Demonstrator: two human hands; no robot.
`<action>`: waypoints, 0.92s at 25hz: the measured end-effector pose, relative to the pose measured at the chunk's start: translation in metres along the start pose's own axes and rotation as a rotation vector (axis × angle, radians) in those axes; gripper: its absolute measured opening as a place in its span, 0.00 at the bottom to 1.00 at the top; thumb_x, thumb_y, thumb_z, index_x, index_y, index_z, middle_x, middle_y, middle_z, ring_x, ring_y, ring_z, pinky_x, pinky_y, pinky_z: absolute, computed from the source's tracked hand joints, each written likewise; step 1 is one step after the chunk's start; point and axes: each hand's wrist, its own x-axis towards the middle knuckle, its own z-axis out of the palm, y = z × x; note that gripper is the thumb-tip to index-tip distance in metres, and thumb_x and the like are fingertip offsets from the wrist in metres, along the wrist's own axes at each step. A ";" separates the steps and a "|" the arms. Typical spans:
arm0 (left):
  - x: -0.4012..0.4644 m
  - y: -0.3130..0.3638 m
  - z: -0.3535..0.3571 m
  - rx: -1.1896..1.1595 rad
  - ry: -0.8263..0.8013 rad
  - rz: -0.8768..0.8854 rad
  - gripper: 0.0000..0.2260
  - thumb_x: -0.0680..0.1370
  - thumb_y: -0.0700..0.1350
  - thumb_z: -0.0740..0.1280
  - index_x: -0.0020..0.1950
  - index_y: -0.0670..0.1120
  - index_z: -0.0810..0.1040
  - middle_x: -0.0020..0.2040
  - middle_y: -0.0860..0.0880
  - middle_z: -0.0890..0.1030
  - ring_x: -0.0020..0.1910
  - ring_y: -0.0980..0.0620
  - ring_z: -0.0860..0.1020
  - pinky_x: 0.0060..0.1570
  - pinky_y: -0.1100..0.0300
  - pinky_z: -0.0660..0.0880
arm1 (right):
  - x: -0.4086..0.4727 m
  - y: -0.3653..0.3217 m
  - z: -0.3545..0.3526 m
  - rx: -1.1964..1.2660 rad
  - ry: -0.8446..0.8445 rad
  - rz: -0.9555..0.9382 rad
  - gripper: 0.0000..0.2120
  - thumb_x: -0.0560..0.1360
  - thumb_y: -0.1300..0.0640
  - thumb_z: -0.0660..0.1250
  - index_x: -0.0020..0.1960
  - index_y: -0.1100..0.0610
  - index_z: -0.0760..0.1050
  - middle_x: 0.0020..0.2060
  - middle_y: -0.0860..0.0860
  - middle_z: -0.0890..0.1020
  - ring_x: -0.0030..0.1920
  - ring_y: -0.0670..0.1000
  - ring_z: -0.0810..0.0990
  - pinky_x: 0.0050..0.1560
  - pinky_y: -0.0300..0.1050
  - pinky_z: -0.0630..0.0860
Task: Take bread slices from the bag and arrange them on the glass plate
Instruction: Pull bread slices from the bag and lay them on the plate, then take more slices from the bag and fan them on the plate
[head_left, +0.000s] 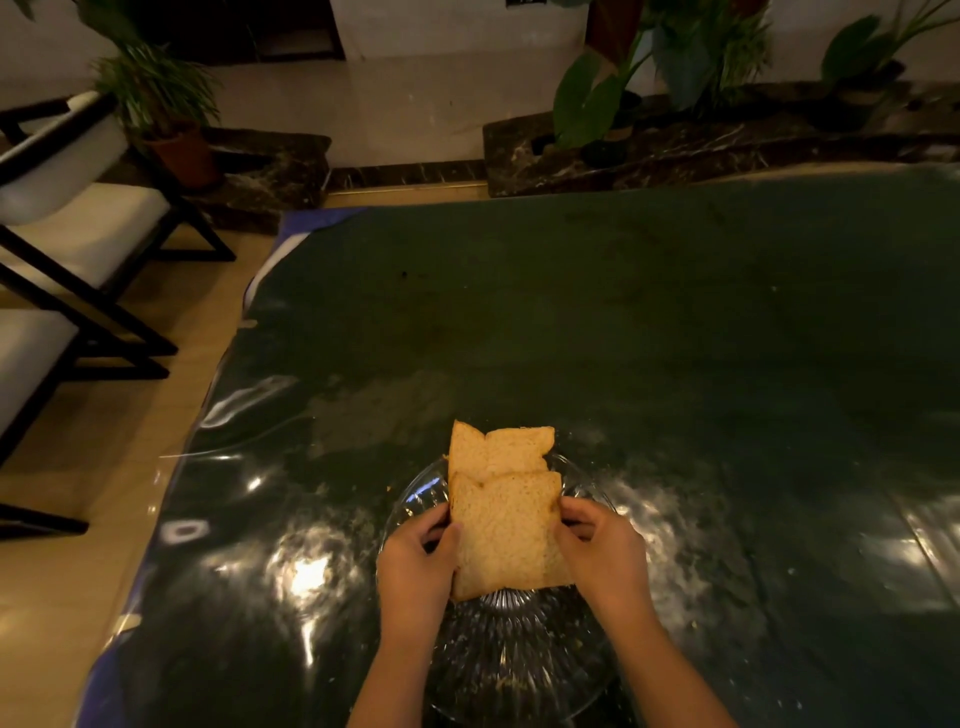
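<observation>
A clear ribbed glass plate (519, 660) sits on the dark table near its front edge. Two tan bread slices lie over the plate's far half. The far slice (498, 449) reaches past the rim. The near slice (504, 535) overlaps it and is held at both sides: my left hand (415, 566) grips its left edge and my right hand (602, 551) pinches its right edge. The near slice looks tilted, its front edge above the plate's centre. No bread bag is in view.
The table (675, 338) is covered with a dark green cloth under shiny clear plastic. Dark-framed chairs with white cushions (78, 234) stand to the left on a tan floor. Potted plants (166, 104) and a dark marble planter ledge (675, 145) line the far side.
</observation>
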 end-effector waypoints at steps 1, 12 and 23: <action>0.001 0.001 -0.002 0.001 -0.005 -0.013 0.13 0.73 0.38 0.69 0.56 0.45 0.80 0.49 0.53 0.82 0.40 0.68 0.76 0.36 0.72 0.69 | 0.000 -0.001 -0.002 0.004 -0.008 0.002 0.11 0.71 0.60 0.69 0.53 0.54 0.80 0.43 0.44 0.83 0.37 0.37 0.76 0.34 0.28 0.68; -0.043 0.078 -0.032 0.143 -0.150 0.190 0.20 0.71 0.44 0.72 0.62 0.48 0.75 0.51 0.54 0.79 0.47 0.58 0.77 0.44 0.67 0.72 | -0.031 -0.054 -0.073 0.023 -0.012 -0.063 0.15 0.68 0.56 0.72 0.54 0.53 0.78 0.46 0.49 0.83 0.45 0.47 0.80 0.48 0.44 0.75; -0.232 0.233 0.002 0.192 -0.183 0.531 0.20 0.72 0.45 0.71 0.63 0.49 0.73 0.54 0.52 0.80 0.49 0.58 0.78 0.46 0.69 0.72 | -0.158 -0.071 -0.307 0.036 0.052 -0.408 0.15 0.69 0.56 0.72 0.54 0.46 0.77 0.43 0.38 0.79 0.43 0.37 0.78 0.38 0.28 0.74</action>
